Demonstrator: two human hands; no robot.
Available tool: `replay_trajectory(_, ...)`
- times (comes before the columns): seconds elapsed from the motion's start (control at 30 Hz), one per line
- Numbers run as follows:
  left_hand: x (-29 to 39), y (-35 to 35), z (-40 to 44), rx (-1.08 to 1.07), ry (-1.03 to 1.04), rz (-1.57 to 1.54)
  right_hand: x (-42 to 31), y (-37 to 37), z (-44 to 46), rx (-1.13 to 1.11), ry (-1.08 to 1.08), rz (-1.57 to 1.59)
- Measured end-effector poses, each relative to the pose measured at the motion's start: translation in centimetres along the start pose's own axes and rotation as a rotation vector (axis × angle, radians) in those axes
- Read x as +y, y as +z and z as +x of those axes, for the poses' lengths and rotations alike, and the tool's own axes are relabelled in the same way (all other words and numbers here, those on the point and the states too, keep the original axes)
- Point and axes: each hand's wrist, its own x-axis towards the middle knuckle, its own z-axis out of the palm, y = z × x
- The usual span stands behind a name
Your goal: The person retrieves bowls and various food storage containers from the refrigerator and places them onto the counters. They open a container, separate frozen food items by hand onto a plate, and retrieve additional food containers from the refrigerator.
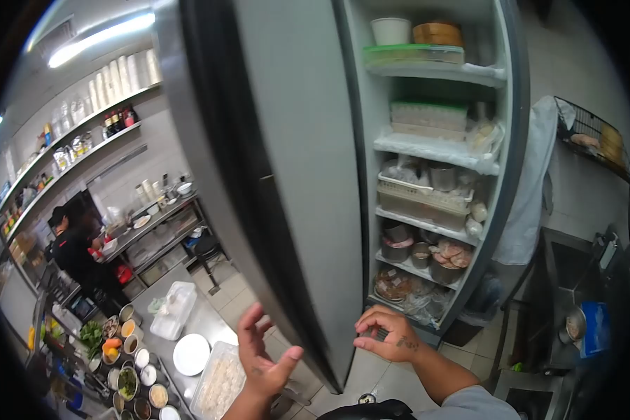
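A tall fridge stands in front of me with its grey door (294, 161) swung open. My left hand (262, 353) is beside the door's outer edge, fingers spread and thumb apart, holding nothing. On the inner side of the door, below the lowest shelf, is my right hand (388, 336). Its fingers are loosely curled, with a gap to the thumb and nothing visible in them. The shelves hold a green-lidded container (427, 117), a white basket (423, 196) with bags and a metal pot, metal pots of pale pink meat (451, 253), and plastic bags (423, 297) at the bottom.
On the left, a steel counter (220, 318) carries a tub of pale food (220, 381), a white round lid (191, 354) and several ingredient pots (127, 383). A person in black (80, 255) stands at a far workbench. Sinks (574, 266) and a blue packet (595, 329) are at right.
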Motion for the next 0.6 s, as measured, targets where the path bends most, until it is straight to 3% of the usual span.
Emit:
replay_trajectory(0.1,-0.4,-0.3,1.4,0.193,-0.048,0.045,-0.8,-3.6,2.0,0.095,-0.031,-0.184)
replay_trajectory(0.27,-4.2,-1.5,3.5,0.487,0.090,0.161,-4.2,-15.3,6.9,0.415,-0.065,-0.528)
replay_trajectory(0.4,-6.8,-0.9,5.3,0.656,0.237,0.346,-7.5,-24.9,12.8,0.629,-0.246,-0.769)
replay_trajectory(0.6,-14.7,-3.8,6.0,0.816,0.204,0.392,-10.1,-31.9,21.7,0.669,-0.325,-0.974)
